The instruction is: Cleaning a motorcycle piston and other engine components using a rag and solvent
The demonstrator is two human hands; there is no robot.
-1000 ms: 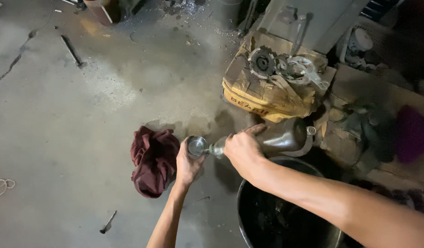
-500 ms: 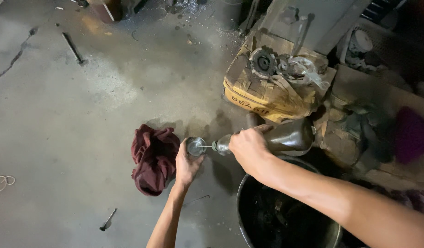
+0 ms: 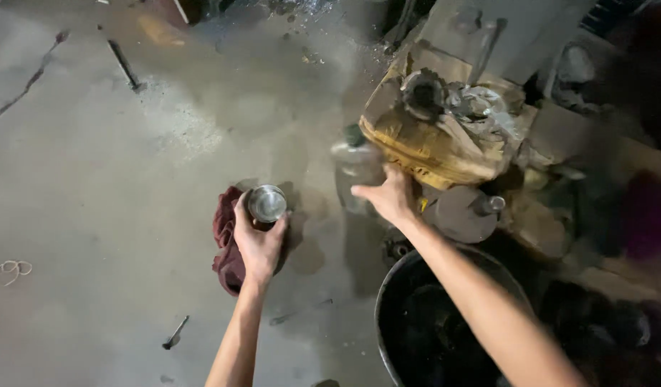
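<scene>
Head view, looking down at a stained concrete floor [image 3: 94, 215]. Left hand [image 3: 259, 240] is closed around a small round metal cup [image 3: 266, 203], held upright with its shiny open mouth facing the camera, just above a dark red rag [image 3: 226, 244] lying crumpled on the floor.

Change from half a second ago: both hands then met at the cup, with the right hand gripping a dark metal can with a spout whose tip reached the cup. Now the hands are apart. Right hand [image 3: 388, 197] has let go, fingers spread wide and holding nothing, and hangs near a clear plastic bottle [image 3: 355, 168] that stands blurred on the floor; cannot tell whether it touches the bottle. The dark metal can [image 3: 463, 213] now sits to the right of that hand, beside the rim of a black bucket [image 3: 409, 276], spout end pointing right.

Unchanged: a worn yellowish engine block [image 3: 430, 136] with greasy metal parts on top lies behind the right hand. A small dark tool [image 3: 176, 333] lies on the floor near the left forearm, and a loop of pale cord [image 3: 10, 271] lies at the far left.
</scene>
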